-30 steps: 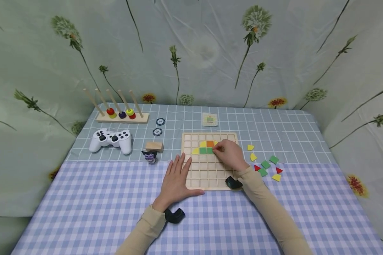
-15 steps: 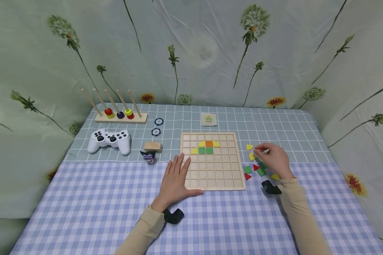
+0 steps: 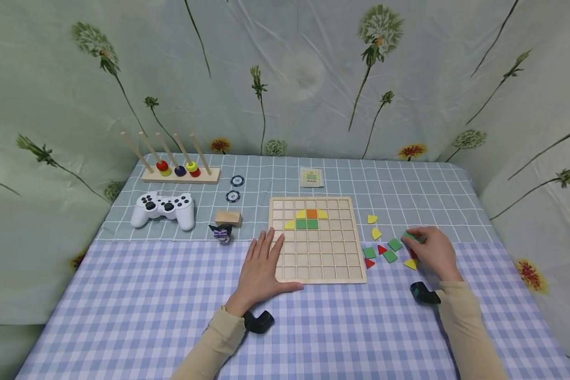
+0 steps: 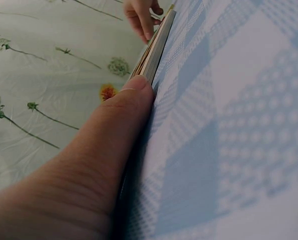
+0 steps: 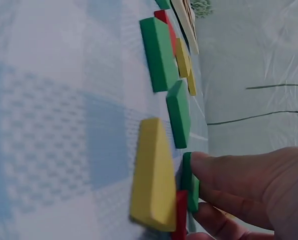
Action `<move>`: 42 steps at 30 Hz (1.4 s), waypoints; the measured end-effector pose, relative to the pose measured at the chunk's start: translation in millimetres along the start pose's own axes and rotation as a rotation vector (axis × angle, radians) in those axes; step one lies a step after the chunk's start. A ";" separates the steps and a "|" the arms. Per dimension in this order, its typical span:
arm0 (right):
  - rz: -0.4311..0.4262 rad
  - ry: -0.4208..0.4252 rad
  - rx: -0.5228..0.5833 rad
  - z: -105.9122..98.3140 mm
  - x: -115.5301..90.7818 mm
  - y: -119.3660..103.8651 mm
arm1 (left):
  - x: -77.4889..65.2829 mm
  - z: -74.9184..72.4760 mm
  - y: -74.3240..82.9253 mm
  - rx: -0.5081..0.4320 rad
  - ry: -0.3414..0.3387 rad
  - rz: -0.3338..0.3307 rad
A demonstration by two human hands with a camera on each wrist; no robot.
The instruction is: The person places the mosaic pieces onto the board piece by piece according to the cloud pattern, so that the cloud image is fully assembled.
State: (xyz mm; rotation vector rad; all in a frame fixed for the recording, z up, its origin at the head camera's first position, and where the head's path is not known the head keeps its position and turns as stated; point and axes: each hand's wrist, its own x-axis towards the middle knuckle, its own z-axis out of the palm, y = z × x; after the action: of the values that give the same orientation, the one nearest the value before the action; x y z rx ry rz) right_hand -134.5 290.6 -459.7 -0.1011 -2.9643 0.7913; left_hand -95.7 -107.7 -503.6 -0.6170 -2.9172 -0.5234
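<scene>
My left hand lies with fingers spread on the left edge of a wooden grid board, thumb at its front corner; the left wrist view shows the thumb against the board's side. Yellow quarter-round tiles, an orange square tile and two green square tiles sit in the grid. Right of the board, my right hand pinches a green square tile between thumb and fingers, close over the cloth. A red triangle tile and a yellow tile lie beside it.
Loose green tiles, red triangles and yellow tiles lie right of the board. A pattern card is behind it. On the left are a white game controller, peg stand, wooden block, small figure and two chips.
My right hand has left the board, moved right over the loose tiles and taken hold of a green square tile. A yellow tile shows right of the orange one. The left hand stays put.
</scene>
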 end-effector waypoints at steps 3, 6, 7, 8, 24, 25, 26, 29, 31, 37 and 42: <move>0.008 0.016 0.006 1.0 -1.1 -0.1 | -0.1 -0.3 0.1 -0.003 0.002 0.000; 0.019 0.024 0.010 1.2 -1.2 -0.8 | -0.3 0.3 -0.2 -0.005 0.004 0.001; 0.024 0.025 0.009 0.8 -1.1 -1.3 | -0.2 0.6 -0.3 -0.004 0.004 0.001; 0.029 0.025 0.007 0.2 -0.9 -2.0 | -0.2 0.7 -0.3 -0.003 0.003 0.001; -0.170 -0.027 0.192 21.8 16.0 -65.2 | -0.8 -0.4 0.0 -0.005 0.013 0.005; -0.177 -0.038 0.203 25.4 17.7 -71.0 | -0.8 -0.2 0.1 -0.007 0.015 0.007; -0.186 -0.047 0.213 29.1 19.4 -76.8 | -0.7 -0.1 0.2 -0.007 0.015 0.008; -0.207 -0.080 0.233 38.5 23.6 -93.1 | -0.4 0.1 0.5 -0.006 -0.002 -0.001; -0.227 -0.095 0.244 44.2 26.3 -102.3 | -0.1 0.0 0.6 -0.006 -0.020 -0.012; -0.253 -0.129 0.273 59.1 32.6 -120.3 | 0.8 -0.2 0.9 -0.003 -0.043 -0.029; -0.258 -0.140 0.248 68.7 37.1 -126.9 | 0.7 -0.4 0.9 0.004 -0.039 -0.022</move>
State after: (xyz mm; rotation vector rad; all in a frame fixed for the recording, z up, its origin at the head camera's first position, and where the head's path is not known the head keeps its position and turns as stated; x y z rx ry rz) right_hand -183.1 149.9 -453.7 0.3564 -2.8880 1.1568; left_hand -96.0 -106.8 -502.8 -0.6014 -2.9638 -0.5135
